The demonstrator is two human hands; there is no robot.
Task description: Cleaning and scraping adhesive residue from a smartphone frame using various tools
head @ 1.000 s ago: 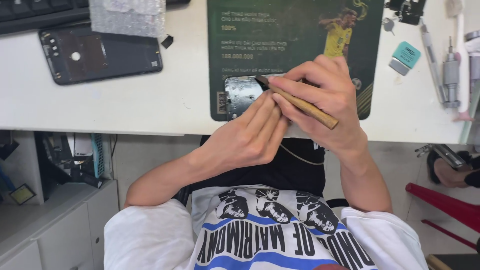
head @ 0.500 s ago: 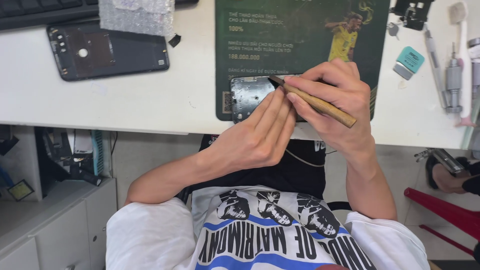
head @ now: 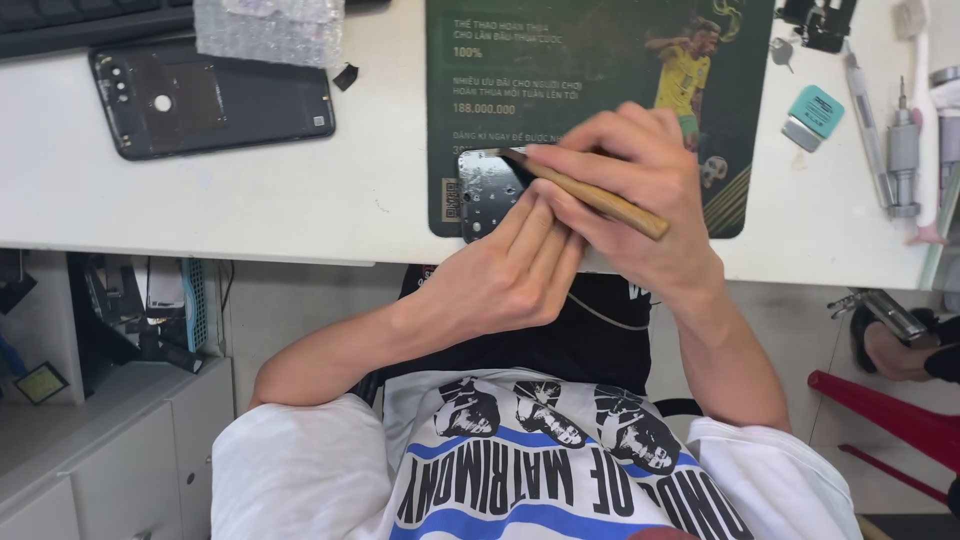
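Left hand (head: 505,285): your fingers lie pressed together, cupping the small metal part (head: 487,190) from below, centre frame.
Right hand (head: 640,190): you pinch a wooden-handled tool (head: 600,197), its tip on the part.
Metal part: mostly hidden by your fingers.
Green mat (head: 600,60): beneath both hands.
Phone back cover (head: 212,100): upper left.
Tools (head: 902,150): upper right, cut off.
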